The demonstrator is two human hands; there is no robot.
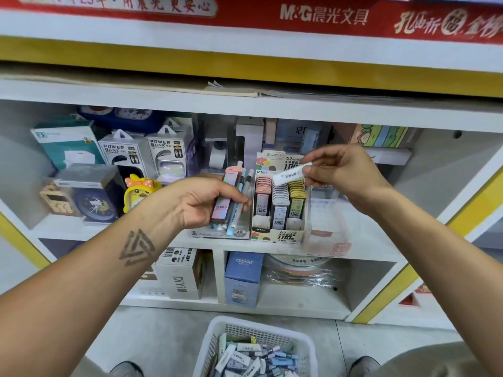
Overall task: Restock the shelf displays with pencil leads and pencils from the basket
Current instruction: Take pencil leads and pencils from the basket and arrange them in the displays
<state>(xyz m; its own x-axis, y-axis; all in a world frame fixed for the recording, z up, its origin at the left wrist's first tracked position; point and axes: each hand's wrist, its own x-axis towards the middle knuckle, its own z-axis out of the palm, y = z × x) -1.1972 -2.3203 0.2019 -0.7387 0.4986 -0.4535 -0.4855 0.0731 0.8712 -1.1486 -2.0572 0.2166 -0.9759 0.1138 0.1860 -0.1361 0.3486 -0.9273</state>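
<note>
Left hand [202, 201] gripping a bunch of pencils [234, 197], right hand [344, 172] pinching a white lead case [291, 174] above the display box [279, 213]

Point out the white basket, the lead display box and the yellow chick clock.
white basket [304, 339], head view, right rim
lead display box [288, 236], head view, front panel
yellow chick clock [136, 195], head view, face

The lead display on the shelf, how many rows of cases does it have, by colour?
In the lead display:
Pink rows: 1
White rows: 1
Yellow rows: 1
Total: 3 rows. Cases per row are too tightly packed to count.
</note>
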